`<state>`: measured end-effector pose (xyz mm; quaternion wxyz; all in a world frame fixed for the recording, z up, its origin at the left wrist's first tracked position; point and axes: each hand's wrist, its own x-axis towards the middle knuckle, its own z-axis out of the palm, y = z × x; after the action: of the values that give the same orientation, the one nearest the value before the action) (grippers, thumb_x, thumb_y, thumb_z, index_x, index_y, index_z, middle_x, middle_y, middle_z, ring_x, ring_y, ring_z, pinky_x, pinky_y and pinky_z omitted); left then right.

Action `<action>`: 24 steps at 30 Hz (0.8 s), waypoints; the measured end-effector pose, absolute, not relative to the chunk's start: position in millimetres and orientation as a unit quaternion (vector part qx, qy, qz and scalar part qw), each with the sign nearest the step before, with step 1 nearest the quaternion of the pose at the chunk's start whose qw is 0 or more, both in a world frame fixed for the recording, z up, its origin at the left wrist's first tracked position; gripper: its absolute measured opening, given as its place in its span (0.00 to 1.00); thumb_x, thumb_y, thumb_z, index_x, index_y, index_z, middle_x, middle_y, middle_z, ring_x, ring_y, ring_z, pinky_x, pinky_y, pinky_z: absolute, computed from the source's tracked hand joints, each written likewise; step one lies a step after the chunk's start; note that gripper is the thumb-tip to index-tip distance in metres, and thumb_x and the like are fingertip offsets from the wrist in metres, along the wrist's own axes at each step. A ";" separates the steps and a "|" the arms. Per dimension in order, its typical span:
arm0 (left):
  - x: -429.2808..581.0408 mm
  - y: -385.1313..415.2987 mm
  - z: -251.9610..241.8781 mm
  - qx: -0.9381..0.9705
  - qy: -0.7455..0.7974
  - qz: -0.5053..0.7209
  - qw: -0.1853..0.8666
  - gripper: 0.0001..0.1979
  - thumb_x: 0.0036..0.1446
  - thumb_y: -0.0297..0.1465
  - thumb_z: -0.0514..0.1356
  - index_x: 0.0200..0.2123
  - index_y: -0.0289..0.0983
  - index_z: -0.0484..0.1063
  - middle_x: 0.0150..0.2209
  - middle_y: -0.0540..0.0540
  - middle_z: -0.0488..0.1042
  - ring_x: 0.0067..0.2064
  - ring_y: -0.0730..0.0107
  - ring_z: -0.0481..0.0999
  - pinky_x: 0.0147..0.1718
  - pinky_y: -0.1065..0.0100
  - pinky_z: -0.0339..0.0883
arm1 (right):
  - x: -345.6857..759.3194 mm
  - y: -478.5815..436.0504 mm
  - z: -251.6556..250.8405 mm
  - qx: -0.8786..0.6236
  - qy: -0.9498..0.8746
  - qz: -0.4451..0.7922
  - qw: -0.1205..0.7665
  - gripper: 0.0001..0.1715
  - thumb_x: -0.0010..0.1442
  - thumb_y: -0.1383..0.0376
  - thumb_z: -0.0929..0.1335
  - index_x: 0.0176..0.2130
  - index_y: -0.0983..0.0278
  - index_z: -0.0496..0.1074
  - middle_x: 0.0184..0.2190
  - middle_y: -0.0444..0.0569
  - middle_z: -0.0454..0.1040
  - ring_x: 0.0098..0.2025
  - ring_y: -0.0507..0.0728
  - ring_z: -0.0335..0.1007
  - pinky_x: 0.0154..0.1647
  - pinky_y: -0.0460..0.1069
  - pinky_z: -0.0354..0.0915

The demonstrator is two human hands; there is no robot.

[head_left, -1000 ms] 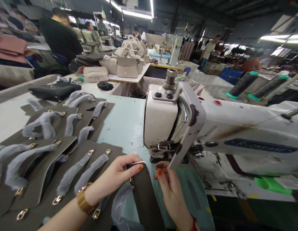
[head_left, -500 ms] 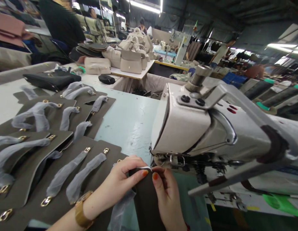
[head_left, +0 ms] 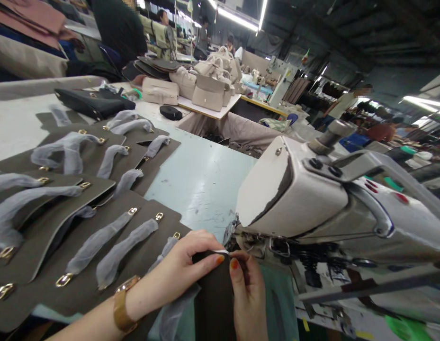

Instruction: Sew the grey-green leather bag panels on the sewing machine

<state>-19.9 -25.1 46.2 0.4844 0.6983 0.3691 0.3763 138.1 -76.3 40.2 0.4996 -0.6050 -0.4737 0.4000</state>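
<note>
On panel point(head_left: 213, 296) — R hand point(head_left: 248, 290) now

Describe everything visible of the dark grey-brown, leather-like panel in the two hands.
The dark grey-brown, leather-like panel looks smooth and matte, with a thin white strip along its top edge. It runs toward the viewer, its lower end cut off by the frame. The bare left hand grips its top, thumb on the face; the bare right hand pinches near its upper right corner. It lies on the near side of the white metal sewing machine.
</note>
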 end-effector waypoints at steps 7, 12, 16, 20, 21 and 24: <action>-21.5 -25.2 47.7 0.703 0.363 0.374 0.484 0.10 0.62 0.35 0.56 0.37 0.39 0.76 0.34 0.48 0.76 0.38 0.68 0.72 0.40 0.67 0.61 | 145.5 -74.3 45.2 -0.615 -0.489 0.401 0.471 0.19 0.59 0.50 0.67 0.34 0.64 0.73 0.28 0.46 0.74 0.30 0.54 0.70 0.31 0.45 0.67; -21.2 -25.2 47.3 0.708 0.357 0.374 0.481 0.10 0.62 0.35 0.56 0.38 0.40 0.76 0.35 0.47 0.77 0.39 0.68 0.72 0.41 0.67 0.61 | 161.2 -71.2 52.6 -0.608 -0.534 0.394 0.436 0.19 0.60 0.50 0.67 0.38 0.63 0.74 0.30 0.48 0.76 0.32 0.56 0.72 0.32 0.46 0.69; -19.4 -25.7 48.0 0.714 0.356 0.371 0.474 0.10 0.62 0.35 0.56 0.37 0.39 0.76 0.34 0.47 0.76 0.38 0.68 0.72 0.40 0.67 0.60 | 164.8 -68.0 56.7 -0.593 -0.570 0.385 0.419 0.18 0.60 0.51 0.67 0.39 0.62 0.74 0.34 0.50 0.78 0.33 0.57 0.75 0.33 0.47 0.70; -18.5 -26.0 46.9 0.707 0.354 0.384 0.476 0.10 0.62 0.35 0.56 0.38 0.39 0.76 0.35 0.47 0.76 0.39 0.68 0.72 0.41 0.67 0.61 | 160.9 -67.5 54.1 -0.588 -0.567 0.401 0.416 0.17 0.61 0.51 0.66 0.40 0.61 0.74 0.35 0.50 0.78 0.35 0.57 0.75 0.35 0.47 0.70; -18.4 -26.0 46.6 0.706 0.354 0.386 0.476 0.10 0.62 0.35 0.56 0.38 0.39 0.76 0.35 0.47 0.76 0.39 0.67 0.72 0.41 0.67 0.61 | 160.0 -67.9 52.9 -0.588 -0.561 0.407 0.418 0.17 0.61 0.51 0.66 0.40 0.62 0.74 0.35 0.49 0.77 0.35 0.57 0.74 0.36 0.47 0.70; -18.3 -25.7 45.8 0.707 0.353 0.385 0.477 0.10 0.62 0.35 0.56 0.38 0.39 0.76 0.34 0.48 0.76 0.39 0.67 0.71 0.41 0.67 0.60 | 159.3 -68.8 49.9 -0.588 -0.549 0.416 0.425 0.17 0.61 0.52 0.66 0.40 0.62 0.73 0.35 0.48 0.77 0.36 0.56 0.74 0.38 0.47 0.69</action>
<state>-18.3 -25.7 45.8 0.4766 0.7069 0.3535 0.3849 159.3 -68.8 49.9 0.4247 -0.5878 -0.5487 0.4160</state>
